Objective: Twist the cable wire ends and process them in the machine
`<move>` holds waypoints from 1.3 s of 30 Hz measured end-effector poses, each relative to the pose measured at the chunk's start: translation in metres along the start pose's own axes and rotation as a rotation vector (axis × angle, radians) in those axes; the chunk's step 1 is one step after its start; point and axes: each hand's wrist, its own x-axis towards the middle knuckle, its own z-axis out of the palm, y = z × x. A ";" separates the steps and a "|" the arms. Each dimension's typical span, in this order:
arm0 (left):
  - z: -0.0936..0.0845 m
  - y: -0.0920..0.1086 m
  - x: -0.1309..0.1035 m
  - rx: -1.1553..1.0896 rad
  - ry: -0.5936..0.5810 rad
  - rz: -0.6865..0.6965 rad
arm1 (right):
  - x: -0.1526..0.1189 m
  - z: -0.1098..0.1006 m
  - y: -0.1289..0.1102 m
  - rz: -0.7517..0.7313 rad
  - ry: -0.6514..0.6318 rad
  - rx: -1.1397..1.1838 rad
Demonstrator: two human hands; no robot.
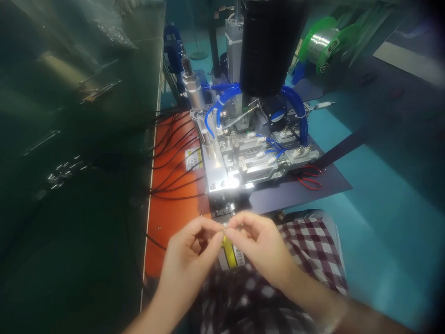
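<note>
My left hand (194, 255) and my right hand (260, 241) meet in front of the machine, thumbs and index fingers pinched with the fingertips almost touching. Something tiny may be between the fingertips, too small to make out. Just below them is a white and yellow label (230, 260) with dark print. Beyond the fingers stands the metal machine (217, 174), its bright plate lit at the near end. White fittings and blue tubes (303, 116) run over it.
Black cables cross the orange plate (167, 222) on the left, beside a dark green surface (69, 260) with small metal parts (66, 169). A black cylinder (271, 46) hangs above the machine. A green wire spool (321, 44) is at upper right; red wires (311, 181) lie lower.
</note>
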 end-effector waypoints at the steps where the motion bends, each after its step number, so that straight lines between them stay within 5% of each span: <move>1: -0.001 0.000 0.001 -0.003 -0.010 -0.012 | 0.000 0.000 0.002 -0.021 0.008 -0.015; 10: -0.005 -0.002 0.002 -0.057 -0.042 -0.082 | -0.002 0.004 0.007 -0.083 0.016 0.003; 27: -0.001 -0.001 -0.001 0.025 -0.015 0.008 | 0.000 0.004 0.005 -0.106 0.035 -0.032; 32: -0.006 -0.005 0.001 -0.025 -0.074 -0.096 | 0.002 0.004 0.008 -0.287 0.096 -0.056; 39: -0.011 -0.012 0.005 -0.094 -0.140 -0.177 | 0.003 -0.009 0.000 -0.059 -0.039 -0.079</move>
